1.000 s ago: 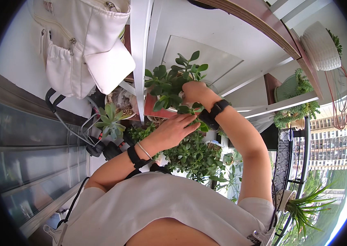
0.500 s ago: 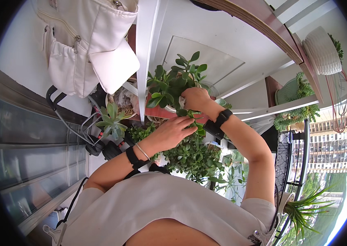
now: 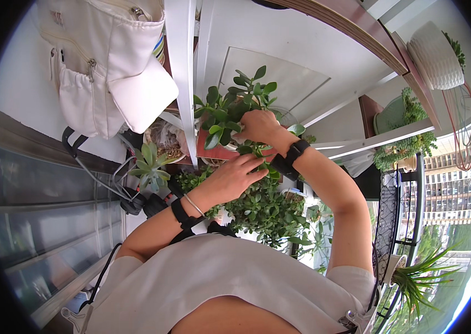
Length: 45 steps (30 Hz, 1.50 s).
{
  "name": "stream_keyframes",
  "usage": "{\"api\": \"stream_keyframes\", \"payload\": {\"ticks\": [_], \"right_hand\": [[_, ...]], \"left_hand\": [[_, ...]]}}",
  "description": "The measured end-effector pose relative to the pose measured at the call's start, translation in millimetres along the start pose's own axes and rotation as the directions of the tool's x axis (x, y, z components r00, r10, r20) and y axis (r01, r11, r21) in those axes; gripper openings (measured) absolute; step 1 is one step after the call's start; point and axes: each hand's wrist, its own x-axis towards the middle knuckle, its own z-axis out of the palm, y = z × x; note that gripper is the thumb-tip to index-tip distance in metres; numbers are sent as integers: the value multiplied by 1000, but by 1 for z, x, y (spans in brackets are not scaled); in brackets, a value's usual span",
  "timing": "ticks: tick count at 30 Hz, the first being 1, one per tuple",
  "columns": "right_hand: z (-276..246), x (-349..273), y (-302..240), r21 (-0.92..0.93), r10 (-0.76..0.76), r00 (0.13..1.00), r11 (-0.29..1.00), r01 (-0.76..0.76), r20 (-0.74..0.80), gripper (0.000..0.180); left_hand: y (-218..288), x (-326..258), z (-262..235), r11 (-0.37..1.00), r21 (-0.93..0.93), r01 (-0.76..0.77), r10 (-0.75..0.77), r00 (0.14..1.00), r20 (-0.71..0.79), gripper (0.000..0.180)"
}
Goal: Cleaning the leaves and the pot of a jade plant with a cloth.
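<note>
A jade plant with thick, glossy green leaves stands on a reddish-brown shelf in front of me. My right hand reaches in among its leaves with curled fingers. A small white tissue showed in that hand a moment ago; the fingers now mostly hide it. Below it, my left hand has its fingers stretched out and apart, the tips touching a low cluster of leaves. Dark bands circle both wrists, and a thin bracelet is on the left one.
A white bag hangs at upper left above a folding cart frame. Near it grows a rosette succulent. Bushy plants fill the space under my hands. White shelf bars frame the jade plant; a ribbed white pot stands at right.
My right hand has shifted slightly left and up among the leaves, and the white tissue has become mostly hidden. My left hand is nearly still. The view has turned a little.
</note>
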Motion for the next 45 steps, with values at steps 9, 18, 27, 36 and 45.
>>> {"api": "stream_keyframes", "payload": {"ticks": [9,18,27,36,45], "right_hand": [[-8,1,-2,166,-50,991,984,71,-125,33],[-64,-72,-5,379,-11,717,844,381,-697,29],[97,-197,58,753,851,383,21,658,-358,28],[229,-116,-69,819,640,767,-464,339,45,23],[190,-24,-70,356,732,658,-576,736,-176,27]], "left_hand": [[-5,-1,-9,1000,-10,20,-20,1000,-21,36],[-25,11,-26,958,-235,163,-192,976,-107,36],[-40,54,-21,881,-339,331,-362,932,-31,28],[-69,80,-20,653,-644,398,-421,898,127,16],[-73,77,-13,711,-634,304,-313,944,102,17]]}}
